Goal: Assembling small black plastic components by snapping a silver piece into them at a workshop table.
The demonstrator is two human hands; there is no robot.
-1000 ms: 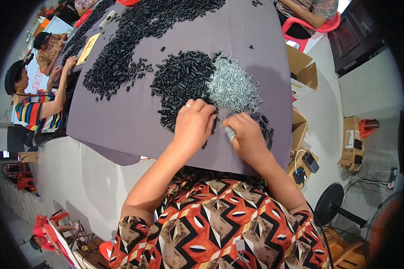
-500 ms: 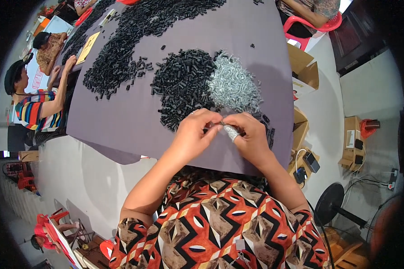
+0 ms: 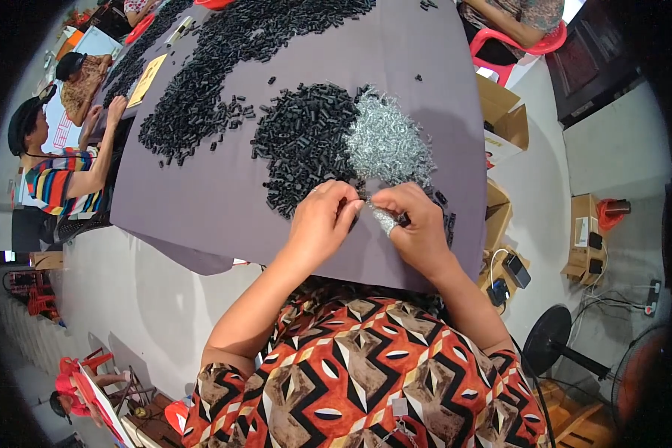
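At the near edge of the table, my left hand [image 3: 322,218] is closed in a pinch, thumb against forefinger. What sits in its fingertips is too small to make out. Just to the right, a little apart from it, my right hand [image 3: 417,222] curls with its thumb and forefinger bent toward the left one. A silvery wrapping [image 3: 384,219] covers its thumb; whatever lies inside the fingers is hidden. Right beyond my hands lie a heap of small black plastic pieces [image 3: 302,142] and, touching it on the right, a pile of small shiny metal parts [image 3: 390,140].
A larger spread of black pieces [image 3: 194,97] runs toward the far left of the purple-grey tablecloth [image 3: 224,187]. Co-workers sit along the left side, one in a striped shirt [image 3: 67,183]. Cardboard boxes [image 3: 506,123] and a black fan [image 3: 549,336] stand at the right.
My fingertips, which met over a small piece, have parted slightly. The left hand has drawn a little to the left; the heaps look the same.
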